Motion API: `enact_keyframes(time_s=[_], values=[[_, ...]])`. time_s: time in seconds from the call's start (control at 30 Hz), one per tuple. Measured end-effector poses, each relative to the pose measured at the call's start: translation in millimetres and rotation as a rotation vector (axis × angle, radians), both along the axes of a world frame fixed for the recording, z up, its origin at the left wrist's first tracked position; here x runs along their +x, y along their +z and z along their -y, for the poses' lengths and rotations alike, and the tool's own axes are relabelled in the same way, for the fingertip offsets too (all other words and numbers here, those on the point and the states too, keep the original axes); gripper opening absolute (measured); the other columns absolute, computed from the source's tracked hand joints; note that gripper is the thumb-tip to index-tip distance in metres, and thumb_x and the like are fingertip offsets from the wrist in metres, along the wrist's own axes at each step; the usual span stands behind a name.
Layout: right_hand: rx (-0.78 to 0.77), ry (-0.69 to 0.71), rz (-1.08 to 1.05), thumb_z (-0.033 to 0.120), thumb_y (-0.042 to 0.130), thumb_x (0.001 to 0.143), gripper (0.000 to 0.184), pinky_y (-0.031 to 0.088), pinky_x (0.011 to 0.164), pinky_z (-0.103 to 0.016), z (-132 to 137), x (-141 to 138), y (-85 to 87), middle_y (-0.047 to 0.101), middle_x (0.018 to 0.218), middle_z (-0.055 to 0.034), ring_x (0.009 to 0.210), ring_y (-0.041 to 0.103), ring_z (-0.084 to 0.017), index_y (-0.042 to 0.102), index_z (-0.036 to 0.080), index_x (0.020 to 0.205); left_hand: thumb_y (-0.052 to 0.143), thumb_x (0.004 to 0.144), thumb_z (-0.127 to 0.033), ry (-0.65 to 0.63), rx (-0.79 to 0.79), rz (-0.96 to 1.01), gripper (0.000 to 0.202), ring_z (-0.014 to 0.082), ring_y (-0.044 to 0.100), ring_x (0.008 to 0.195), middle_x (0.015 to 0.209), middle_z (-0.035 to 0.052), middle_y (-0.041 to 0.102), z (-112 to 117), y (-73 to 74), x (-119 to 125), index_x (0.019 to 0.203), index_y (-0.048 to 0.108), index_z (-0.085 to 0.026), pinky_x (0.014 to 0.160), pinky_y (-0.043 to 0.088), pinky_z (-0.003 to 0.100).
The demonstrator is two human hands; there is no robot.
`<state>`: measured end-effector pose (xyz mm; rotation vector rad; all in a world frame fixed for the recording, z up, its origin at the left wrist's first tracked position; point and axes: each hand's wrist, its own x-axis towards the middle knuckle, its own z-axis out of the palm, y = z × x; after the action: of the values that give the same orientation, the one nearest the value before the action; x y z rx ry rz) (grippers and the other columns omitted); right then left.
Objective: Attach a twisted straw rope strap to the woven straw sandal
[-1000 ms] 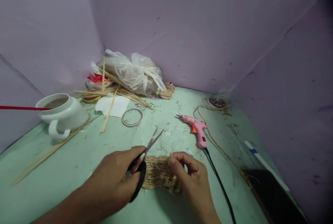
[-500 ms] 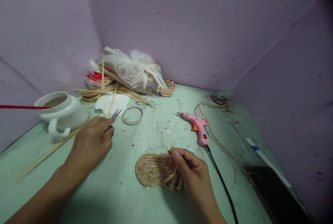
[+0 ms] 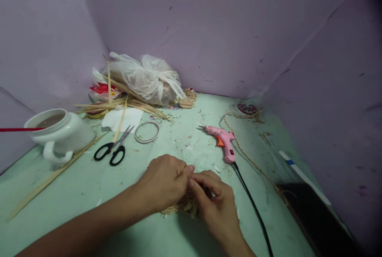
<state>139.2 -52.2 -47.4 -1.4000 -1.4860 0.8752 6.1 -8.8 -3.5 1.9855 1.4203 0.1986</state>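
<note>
A small slipper of coiled natural-fibre rope (image 3: 188,206) lies on the pale green tabletop, mostly covered by my hands. My right hand (image 3: 219,199) is closed in a pinch at the slipper's upper right side. Against its fingertips, my left hand (image 3: 167,179) also pinches with thumb and finger. Whatever my left fingertips hold is hidden. Black-handled scissors (image 3: 117,147) rest on the table to the left, blades partly apart and pointing away. Right of my hands lies a pink hot glue gun (image 3: 223,141), its nozzle facing left.
At left stands a white pot (image 3: 62,135) with a red stick in it. Dry fibre strips (image 3: 143,108) and a tied plastic bag (image 3: 146,80) sit against the wall. A white ring (image 3: 147,141), a twine length (image 3: 253,161) and a dark flat object (image 3: 316,217) lie around.
My left hand has let go of the scissors, leaving them on the table, and moved right to meet my right hand over the slipper. The view has shifted slightly.
</note>
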Motion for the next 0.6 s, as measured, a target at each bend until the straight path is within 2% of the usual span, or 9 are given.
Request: enact_keyframes(time_s=[0.13, 0.43, 0.53, 0.6], values=[[-0.007, -0.011, -0.001, 0.027, 0.056, 0.075, 0.017, 0.042, 0.063, -0.032, 0.5, -2.0, -1.4, 0.064, 0.061, -0.0032, 0.061, 0.056, -0.018, 0.070, 0.019, 0.069, 0.034, 0.083, -0.035, -0.030, -0.057, 0.042, 0.035, 0.0101, 0.034, 0.049, 0.050, -0.0033, 0.038, -2.0, -2.2, -5.3, 0.052, 0.036, -0.018, 0.048, 0.024, 0.024], [-0.226, -0.101, -0.183, 0.034, 0.061, 0.069, 0.020, 0.045, 0.056, -0.031, -1.6, -2.1, 1.2, 0.066, 0.062, -0.0064, 0.061, 0.058, -0.021, 0.069, 0.016, 0.065, 0.035, 0.082, -0.023, -0.114, -0.017, 0.012, 0.021, 0.0129, 0.048, 0.058, 0.061, -0.0002, 0.053, 6.9, 3.8, -9.4, 0.066, 0.046, -0.019, 0.053, 0.033, 0.024], [-0.157, -0.088, -0.121, 0.033, 0.061, 0.070, 0.018, 0.045, 0.061, -0.034, -1.1, 0.6, 1.5, 0.066, 0.062, -0.0048, 0.061, 0.058, -0.020, 0.070, 0.018, 0.066, 0.036, 0.081, -0.021, -0.149, 0.049, -0.032, 0.019, 0.0146, 0.051, 0.060, 0.067, 0.0024, 0.057, 8.4, 4.4, -10.8, 0.070, 0.051, -0.018, 0.054, 0.035, 0.025], [-0.064, -0.057, -0.030, 0.031, 0.061, 0.072, 0.015, 0.043, 0.074, -0.039, -1.1, 3.0, 1.6, 0.066, 0.060, -0.0019, 0.059, 0.057, -0.018, 0.070, 0.021, 0.066, 0.036, 0.081, -0.022, -0.161, 0.079, -0.036, 0.020, 0.0151, 0.052, 0.060, 0.067, 0.0031, 0.057, 8.0, 4.1, -12.1, 0.071, 0.053, -0.018, 0.054, 0.036, 0.025]])
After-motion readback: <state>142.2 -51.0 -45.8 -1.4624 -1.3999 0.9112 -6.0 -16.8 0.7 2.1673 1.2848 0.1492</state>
